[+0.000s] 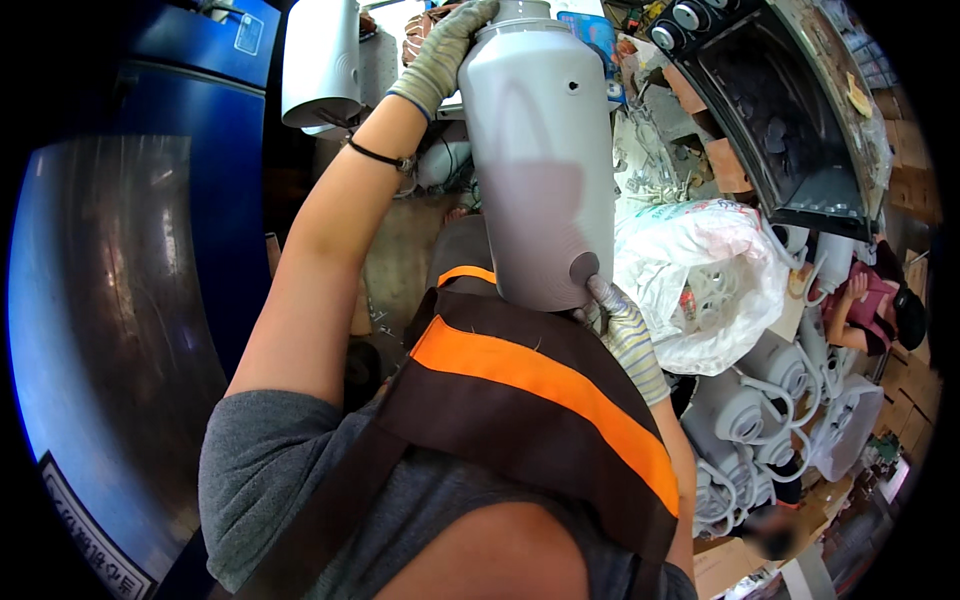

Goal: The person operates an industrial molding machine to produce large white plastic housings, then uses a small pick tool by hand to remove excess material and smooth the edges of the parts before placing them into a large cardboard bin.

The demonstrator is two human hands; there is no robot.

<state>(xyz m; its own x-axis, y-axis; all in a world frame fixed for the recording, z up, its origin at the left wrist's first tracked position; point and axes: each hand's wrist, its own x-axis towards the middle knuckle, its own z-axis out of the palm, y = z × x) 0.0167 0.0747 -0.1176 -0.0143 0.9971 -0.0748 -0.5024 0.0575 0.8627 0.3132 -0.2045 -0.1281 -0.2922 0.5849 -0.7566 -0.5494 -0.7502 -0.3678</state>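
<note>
A tall pale grey jug body [535, 130] stands tilted in front of my chest, its narrower neck away from me. It has a small dark hole high on its right side and a round dark patch near its base. My left hand [450, 55], in a striped work glove, is closed round its shoulder beside the neck. With the thumb by the dark patch, my right hand [625, 335] grips the lower edge, also in a striped glove; its other fingers are partly hidden beneath the base.
A white plastic sack [745, 225] with clear parts inside stands to the right. Several pale jugs with handles [740, 415] crowd behind it. A black box-like appliance [780, 120] lies upper right, a person [875, 300] at the far right. Another pale cylinder [322, 65] and a blue cabinet [225, 200] are left.
</note>
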